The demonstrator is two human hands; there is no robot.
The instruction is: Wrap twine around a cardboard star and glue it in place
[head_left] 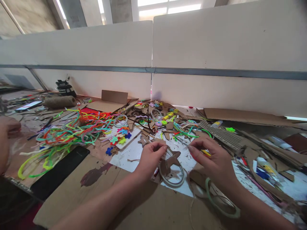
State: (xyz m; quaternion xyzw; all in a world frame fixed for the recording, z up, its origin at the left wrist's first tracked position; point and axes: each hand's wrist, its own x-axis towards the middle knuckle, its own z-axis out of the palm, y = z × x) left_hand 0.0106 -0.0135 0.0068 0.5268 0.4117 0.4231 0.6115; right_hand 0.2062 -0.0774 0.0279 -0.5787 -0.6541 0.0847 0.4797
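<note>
Cardboard star [169, 162], brown; ring [173, 184], pale grey. Pipe cleaners [89, 125]: neon yellow, green, orange, white. Flowers [122, 140]: blue, teal, yellow. Cardboard sheet [72, 188]: tan, blotched dark maroon.

We're in a craft workshop, by the look of it. Shared desk [99, 147]: another person's hand [11, 124] far left. Evidence: heaped fuzzy coloured stems [91, 124], flower pieces [114, 140], twine roll [59, 102], cardboard sheet [115, 183] with dark stain [94, 175], glue-type bottle [268, 167]. We face plain white panels [216, 41], bright windows [168, 7] above.
</note>
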